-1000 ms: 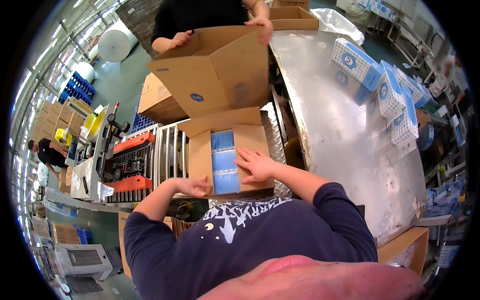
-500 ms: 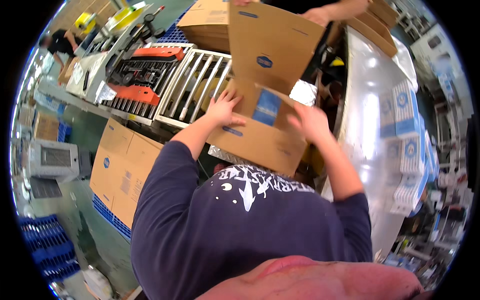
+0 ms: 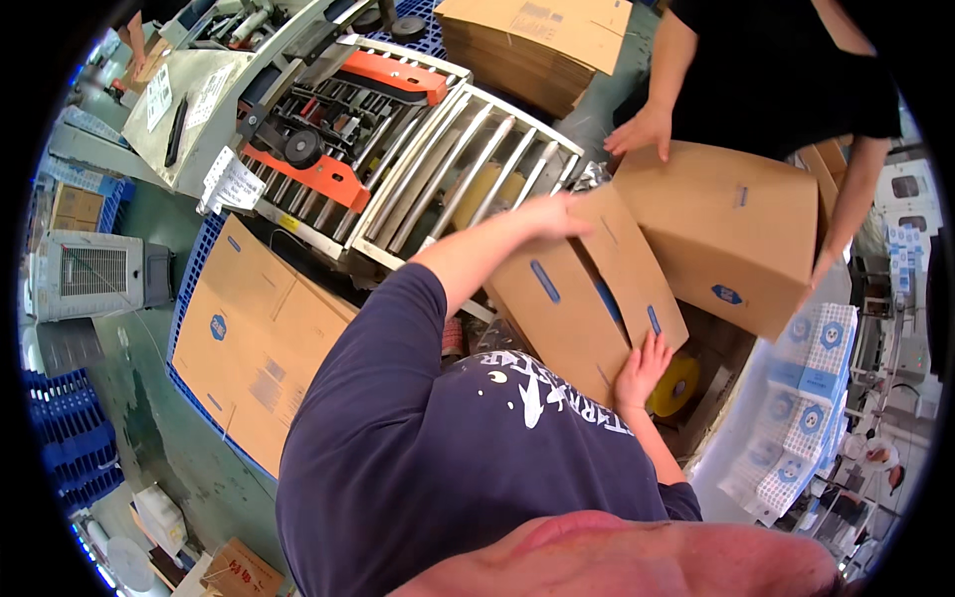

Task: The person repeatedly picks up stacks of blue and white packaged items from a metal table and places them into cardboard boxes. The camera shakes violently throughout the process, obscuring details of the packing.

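Note:
A brown cardboard carton [image 3: 557, 298] sits in front of me. Its two top flaps are folded inward, with a narrow gap between them that shows something blue inside. My left hand [image 3: 559, 217] reaches across to the carton's far left edge, fingers outstretched against the flap and slightly blurred. Fingers apart, my right hand [image 3: 642, 376] lies against the near right end of the flaps. Beyond it, a co-worker's hands touch a second brown carton [image 3: 731, 229], tilted beside mine. Neither of my hands wraps around anything.
A roller conveyor [image 3: 468, 169] with orange guides [image 3: 308, 177] runs at the far left. Flat cartons lie in a stack [image 3: 537, 50] at the back and another pile [image 3: 249, 338] on my left. Blue-and-white packs [image 3: 806, 398] stand on the right-hand table, near a yellow tape roll [image 3: 676, 386].
The raised flap has come down, and the blue pack inside is now mostly covered. My left hand moved farther out, my right hand nearer. The co-worker's carton came in at right.

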Action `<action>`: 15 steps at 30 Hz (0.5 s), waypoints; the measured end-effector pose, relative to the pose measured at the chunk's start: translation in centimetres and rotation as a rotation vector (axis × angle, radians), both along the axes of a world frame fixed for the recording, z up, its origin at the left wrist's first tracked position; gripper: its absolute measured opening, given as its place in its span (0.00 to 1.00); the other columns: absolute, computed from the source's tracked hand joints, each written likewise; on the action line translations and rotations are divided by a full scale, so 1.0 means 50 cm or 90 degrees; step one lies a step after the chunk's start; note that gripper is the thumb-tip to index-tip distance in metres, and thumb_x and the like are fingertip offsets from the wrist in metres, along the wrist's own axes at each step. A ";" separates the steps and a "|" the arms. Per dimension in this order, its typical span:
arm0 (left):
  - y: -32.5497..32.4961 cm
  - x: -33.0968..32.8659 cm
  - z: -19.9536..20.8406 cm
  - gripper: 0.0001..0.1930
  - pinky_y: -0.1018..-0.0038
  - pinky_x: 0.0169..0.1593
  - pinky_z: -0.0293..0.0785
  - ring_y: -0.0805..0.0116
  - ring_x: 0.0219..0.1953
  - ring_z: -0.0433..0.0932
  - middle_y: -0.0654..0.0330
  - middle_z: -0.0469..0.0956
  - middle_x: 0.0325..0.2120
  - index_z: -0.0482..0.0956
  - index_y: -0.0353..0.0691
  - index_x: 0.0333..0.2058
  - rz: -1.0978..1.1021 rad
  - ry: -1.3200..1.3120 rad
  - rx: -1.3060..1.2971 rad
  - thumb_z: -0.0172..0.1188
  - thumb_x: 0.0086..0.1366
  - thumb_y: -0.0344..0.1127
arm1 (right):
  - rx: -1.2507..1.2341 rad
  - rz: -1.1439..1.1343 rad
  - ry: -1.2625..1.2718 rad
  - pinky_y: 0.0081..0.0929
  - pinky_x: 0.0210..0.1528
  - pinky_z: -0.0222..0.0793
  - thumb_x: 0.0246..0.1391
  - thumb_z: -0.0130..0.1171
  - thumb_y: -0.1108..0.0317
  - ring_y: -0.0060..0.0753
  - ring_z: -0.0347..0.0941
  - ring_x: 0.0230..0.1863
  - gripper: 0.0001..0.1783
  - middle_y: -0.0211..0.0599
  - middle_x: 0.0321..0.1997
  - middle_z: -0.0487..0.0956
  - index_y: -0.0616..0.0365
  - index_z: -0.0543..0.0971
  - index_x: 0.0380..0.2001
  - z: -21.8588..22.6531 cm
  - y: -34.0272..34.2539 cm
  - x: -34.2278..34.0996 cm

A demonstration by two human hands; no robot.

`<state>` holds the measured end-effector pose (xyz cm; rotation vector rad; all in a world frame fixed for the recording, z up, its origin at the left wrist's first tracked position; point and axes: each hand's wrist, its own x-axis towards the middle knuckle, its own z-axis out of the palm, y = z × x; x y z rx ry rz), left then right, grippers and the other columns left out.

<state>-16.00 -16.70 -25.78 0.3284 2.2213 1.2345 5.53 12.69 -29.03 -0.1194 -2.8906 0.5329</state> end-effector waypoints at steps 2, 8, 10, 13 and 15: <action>-0.103 -0.043 0.021 0.34 0.51 0.61 0.50 0.50 0.63 0.51 0.52 0.55 0.61 0.62 0.49 0.58 0.092 0.212 -0.200 0.53 0.56 0.57 | -0.002 0.058 0.015 0.49 0.65 0.40 0.54 0.47 0.65 0.63 0.45 0.64 0.24 0.49 0.62 0.60 0.58 0.67 0.54 0.002 -0.123 -0.091; -0.300 -0.096 0.007 0.31 0.48 0.64 0.37 0.55 0.66 0.45 0.55 0.53 0.62 0.60 0.46 0.59 0.094 0.481 -0.446 0.42 0.62 0.57 | -0.013 0.172 0.024 0.48 0.66 0.39 0.54 0.49 0.61 0.61 0.45 0.64 0.23 0.48 0.62 0.61 0.58 0.69 0.52 0.003 -0.428 -0.388; -0.382 -0.108 -0.007 0.32 0.51 0.64 0.40 0.54 0.65 0.49 0.54 0.55 0.61 0.60 0.41 0.58 0.118 0.499 -0.462 0.43 0.61 0.57 | 0.018 0.248 0.081 0.48 0.65 0.40 0.54 0.49 0.60 0.60 0.46 0.64 0.24 0.53 0.61 0.61 0.60 0.68 0.53 -0.042 -0.535 -0.447; -0.505 -0.145 -0.011 0.33 0.54 0.64 0.43 0.55 0.63 0.52 0.52 0.59 0.59 0.62 0.38 0.57 0.181 0.494 -0.476 0.44 0.61 0.57 | -0.017 0.314 0.073 0.48 0.65 0.40 0.54 0.49 0.58 0.61 0.46 0.64 0.26 0.53 0.61 0.60 0.59 0.67 0.54 -0.025 -0.660 -0.539; -0.539 -0.179 -0.010 0.33 0.55 0.64 0.44 0.56 0.63 0.53 0.52 0.60 0.58 0.62 0.36 0.56 0.217 0.497 -0.434 0.44 0.61 0.57 | -0.036 0.300 0.028 0.46 0.66 0.40 0.55 0.49 0.55 0.63 0.45 0.64 0.28 0.51 0.62 0.59 0.58 0.66 0.55 -0.013 -0.707 -0.585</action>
